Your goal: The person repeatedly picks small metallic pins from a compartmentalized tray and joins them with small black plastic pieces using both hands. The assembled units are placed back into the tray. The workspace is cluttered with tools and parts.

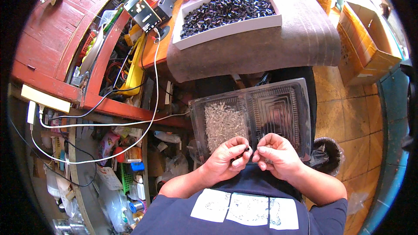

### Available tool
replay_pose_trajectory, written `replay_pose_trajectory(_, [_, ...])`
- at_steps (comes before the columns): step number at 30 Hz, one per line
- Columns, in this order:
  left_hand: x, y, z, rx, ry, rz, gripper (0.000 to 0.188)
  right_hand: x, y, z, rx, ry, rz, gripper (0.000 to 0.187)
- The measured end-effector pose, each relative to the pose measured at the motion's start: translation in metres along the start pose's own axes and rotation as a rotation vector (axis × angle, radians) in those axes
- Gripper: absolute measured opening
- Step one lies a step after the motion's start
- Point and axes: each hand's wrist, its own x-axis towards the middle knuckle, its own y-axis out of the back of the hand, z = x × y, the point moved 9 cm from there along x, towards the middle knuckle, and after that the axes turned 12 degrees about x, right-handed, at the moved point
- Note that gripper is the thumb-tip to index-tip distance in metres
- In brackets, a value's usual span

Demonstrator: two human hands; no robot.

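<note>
My left hand (pixel 227 158) is closed, thumb against fingers, on a small black cylinder (pixel 247 149); only its dark end shows. Close beside it, my right hand (pixel 281 156) is curled with thumb and fingertips pinched together; what it holds, if anything, is too small to make out. Both hands are over the near edge of a clear plastic clamshell box (pixel 251 112), which lies unfolded on my lap. Its left half contains a heap of small, thin, clear-looking pieces (pixel 224 124). The right half (pixel 278 113) is partly hidden by my right hand.
Ahead, a white tray (pixel 230 29) of small black cylinders (pixel 230 11) rests on a grey-brown cloth (pixel 300 43). White cables (pixel 152 117) hang at left from a power strip (pixel 45 98). A lined bin (pixel 328 156) and cardboard box (pixel 361 43) stand at right.
</note>
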Motion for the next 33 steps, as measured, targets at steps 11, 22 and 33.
replay_pose_trajectory(11, [-0.0004, 0.0060, -0.0018, 0.143, -0.026, 0.123, 0.008, -0.0011, 0.0065, -0.0042, -0.106, 0.029, 0.085, 0.016])
replay_pose_trajectory(22, [-0.0033, 0.0083, 0.0018, 0.319, -0.078, 0.218, 0.007, -0.0036, 0.0047, -0.0066, -0.265, 0.083, 0.109, 0.015])
replay_pose_trajectory(33, [-0.0050, 0.0034, 0.0024, 0.388, -0.125, 0.189, 0.005, -0.0049, 0.0038, -0.0034, -0.334, 0.101, 0.047, 0.009])
